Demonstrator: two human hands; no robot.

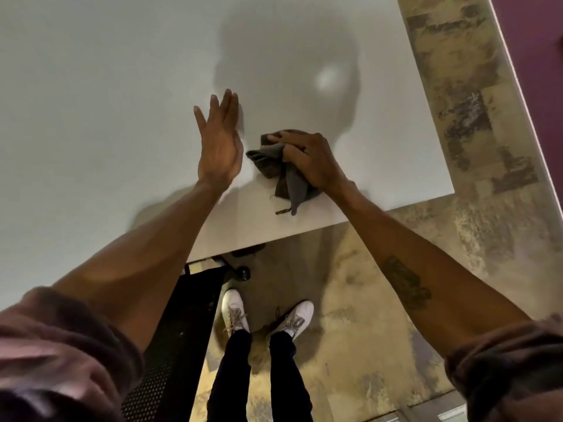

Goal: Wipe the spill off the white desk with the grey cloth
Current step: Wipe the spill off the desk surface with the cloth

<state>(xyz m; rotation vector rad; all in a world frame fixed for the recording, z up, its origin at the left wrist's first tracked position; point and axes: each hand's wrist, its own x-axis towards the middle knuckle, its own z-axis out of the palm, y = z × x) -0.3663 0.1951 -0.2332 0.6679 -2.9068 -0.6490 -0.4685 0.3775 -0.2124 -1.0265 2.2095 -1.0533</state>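
Observation:
A crumpled grey cloth point(278, 169) lies on the white desk point(122, 86) near its front edge, one corner trailing toward the rim. My right hand point(307, 159) presses down on the cloth and grips it. My left hand point(219, 144) is raised just left of the cloth, flat, fingers apart and pointing away from me, holding nothing. No spill shows on the desk surface; a shadow of my head and a bright light reflection point(327, 79) fall on it beyond the cloth.
The desk's right corner point(451, 190) ends close to my right arm. A black mesh office chair point(182, 330) is tucked under the front edge at the left. My feet in white shoes point(268, 318) stand on patterned carpet. A purple wall point(536, 41) runs at the far right.

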